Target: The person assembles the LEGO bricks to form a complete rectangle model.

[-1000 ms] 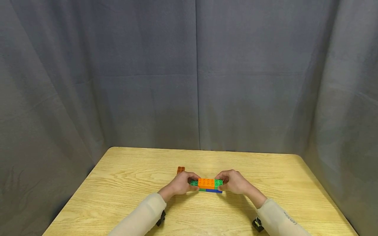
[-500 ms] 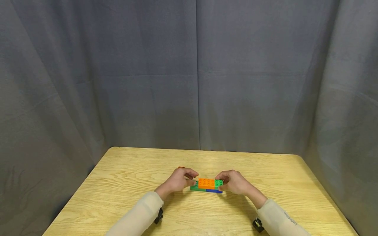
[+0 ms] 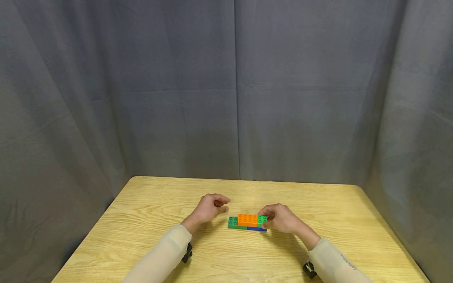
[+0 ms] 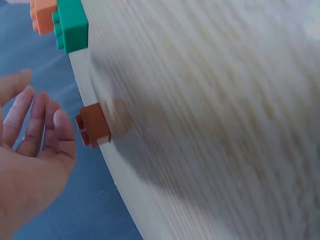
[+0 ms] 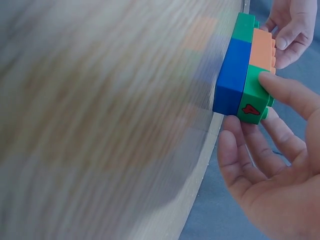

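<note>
A low build of toy bricks lies on the table: a lower green brick and a blue brick form the base, topped by an orange brick and a smaller green brick with a red 4. My right hand pinches that numbered brick between thumb and fingers at the right end. Apart from the build, my left hand hovers to its left with fingers loosely bent and nothing in them. Close beside those fingers, in the left wrist view, stands a small brown-orange brick, hidden in the head view.
The wooden table extends around both hands, with rounded far corners. Grey curtains hang behind it and at both sides. A black wrist device sits below the left sleeve, another black device below the right.
My left hand has let go of the build's left end and moved left and farther away, now covering the small brown-orange brick in the head view. My right hand keeps its place.
</note>
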Motion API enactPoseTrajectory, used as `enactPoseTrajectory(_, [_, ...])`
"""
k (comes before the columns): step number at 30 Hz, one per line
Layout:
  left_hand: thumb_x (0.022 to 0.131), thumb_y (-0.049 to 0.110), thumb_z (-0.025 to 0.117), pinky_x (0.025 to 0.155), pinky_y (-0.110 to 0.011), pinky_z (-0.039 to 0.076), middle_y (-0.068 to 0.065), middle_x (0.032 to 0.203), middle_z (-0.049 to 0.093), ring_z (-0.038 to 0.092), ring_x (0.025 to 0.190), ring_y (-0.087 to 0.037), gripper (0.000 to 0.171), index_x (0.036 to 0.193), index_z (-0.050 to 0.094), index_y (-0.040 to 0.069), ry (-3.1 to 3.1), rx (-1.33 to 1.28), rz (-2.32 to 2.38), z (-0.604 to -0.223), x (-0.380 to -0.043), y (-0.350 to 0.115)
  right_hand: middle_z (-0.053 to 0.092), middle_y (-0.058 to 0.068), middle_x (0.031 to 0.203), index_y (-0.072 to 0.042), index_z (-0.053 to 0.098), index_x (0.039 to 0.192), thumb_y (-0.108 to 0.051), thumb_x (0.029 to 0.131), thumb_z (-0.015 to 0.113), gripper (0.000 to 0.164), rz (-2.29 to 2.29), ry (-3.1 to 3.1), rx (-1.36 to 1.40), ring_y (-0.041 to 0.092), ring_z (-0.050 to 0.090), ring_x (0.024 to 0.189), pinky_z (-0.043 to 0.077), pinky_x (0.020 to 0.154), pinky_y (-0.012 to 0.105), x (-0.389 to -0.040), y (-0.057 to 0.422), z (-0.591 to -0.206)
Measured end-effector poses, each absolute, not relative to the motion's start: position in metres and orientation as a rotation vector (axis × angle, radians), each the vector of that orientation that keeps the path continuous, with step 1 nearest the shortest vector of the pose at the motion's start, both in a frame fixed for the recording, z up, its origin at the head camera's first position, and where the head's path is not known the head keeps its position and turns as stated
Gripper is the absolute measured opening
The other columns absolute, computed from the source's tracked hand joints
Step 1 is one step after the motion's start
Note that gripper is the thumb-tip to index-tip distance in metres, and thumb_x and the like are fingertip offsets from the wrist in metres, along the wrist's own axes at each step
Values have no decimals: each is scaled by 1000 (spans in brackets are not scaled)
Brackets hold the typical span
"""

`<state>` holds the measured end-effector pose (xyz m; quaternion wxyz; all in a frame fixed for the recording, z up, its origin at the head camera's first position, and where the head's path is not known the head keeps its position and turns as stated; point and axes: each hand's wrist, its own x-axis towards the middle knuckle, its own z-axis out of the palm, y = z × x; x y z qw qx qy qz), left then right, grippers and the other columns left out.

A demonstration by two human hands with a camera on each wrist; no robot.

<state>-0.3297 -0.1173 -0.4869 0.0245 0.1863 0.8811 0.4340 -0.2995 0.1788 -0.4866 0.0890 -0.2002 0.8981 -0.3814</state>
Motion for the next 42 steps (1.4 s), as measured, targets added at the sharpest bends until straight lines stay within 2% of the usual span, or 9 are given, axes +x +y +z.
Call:
enactPoseTrajectory(6, [92,11,72,83,-34,55,-13,114,70,63,98,-19,26,117,73,7,2743,480,1398,-485,-336,-123,72,4,107,-12,73,111,-15,83,81,29,-1134,2679,-590,14,59,83,52,72,30,-300,179,-486])
enactPoseTrajectory(11, [90,8,73,79,-33,55,-13,113,71,64,101,-24,25,115,74,6,2763,425,1431,-485,-339,-127,72,4,109,-13,72,112,-17,84,80,29,-1126,2673,-611,14,60,83,52,71,30,-301,180,-487])
enactPoseTrajectory(19, [90,8,74,94,-44,54,-10,126,68,59,120,-32,27,117,74,9,2744,319,1437,-488,-343,-131,72,3,109,-13,72,113,-18,84,80,30,-1119,2668,-612,14,60,83,52,71,31,-301,181,-487])
enactPoseTrajectory(23, [90,6,73,97,-47,53,-13,128,67,59,123,-35,29,119,72,8,2723,306,1420,-491,-344,-134,72,3,108,-13,72,113,-18,84,80,30,-1119,2669,-615,14,59,82,52,71,30,-301,180,-488])
enactPoseTrajectory(32, [87,3,75,86,-38,57,-13,114,72,68,103,-28,32,119,71,3,2740,359,1382,-501,-346,-137,72,2,107,-13,73,112,-17,84,81,30,-1126,2670,-598,15,58,82,51,71,30,-301,179,-488])
enactPoseTrajectory(42, [86,10,78,77,-29,56,-12,109,71,64,89,-16,35,118,69,1,2753,409,1347,-502,-342,-139,73,2,108,-14,73,113,-17,84,80,30,-1124,2666,-602,12,58,81,51,70,28,-301,180,-487])
